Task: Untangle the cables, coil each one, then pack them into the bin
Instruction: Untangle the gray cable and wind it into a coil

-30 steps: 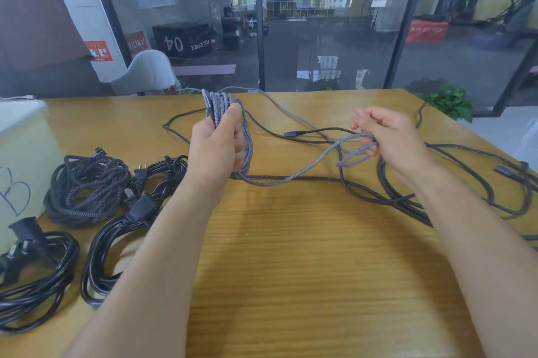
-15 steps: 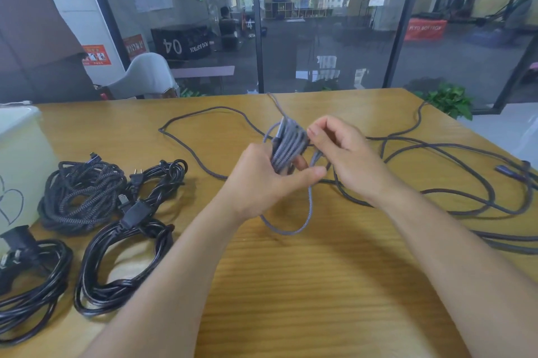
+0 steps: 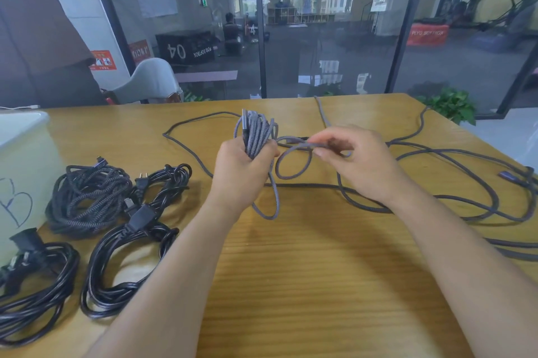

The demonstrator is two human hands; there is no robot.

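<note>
Wooden table [image 3: 305,285]: coiled cables [image 3: 116,241], loose cables [image 3: 465,183], bin [image 3: 20,153].

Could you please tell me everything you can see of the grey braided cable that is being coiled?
The grey braided cable has a woven, fabric-looking sheath. Most of it is gathered into a tight bundle of parallel loops standing roughly upright above the wooden table, gripped around its middle by the left hand. A long loop hangs below that fist. From the bundle a free strand curls sideways in a loop to the right hand, whose fingertips pinch it. What looks like a connector end lies against the bundle's upper left side.
</note>
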